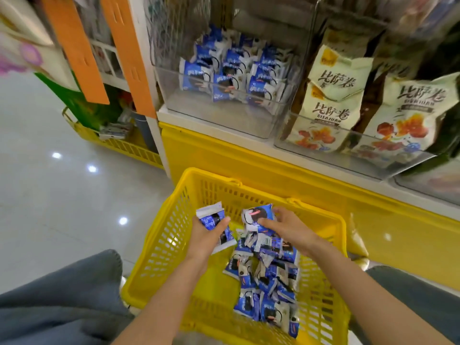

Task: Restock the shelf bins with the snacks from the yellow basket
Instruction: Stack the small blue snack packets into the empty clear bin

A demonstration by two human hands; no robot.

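Over the yellow basket (214, 174), left hand (207, 239) grip clasps blue snack packets (210, 219); right hand (286, 227) pinches a single packet (258, 215). Best lift both together into the clear bin (224, 120) at twelve o'clock.

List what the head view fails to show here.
- Head view: print on blue-and-white snack packets, too small and blurred.
- Head view: yellow plastic basket near rim, partly cut by bottom edge.
- Head view: packet count in left hand, hidden by its fingers.
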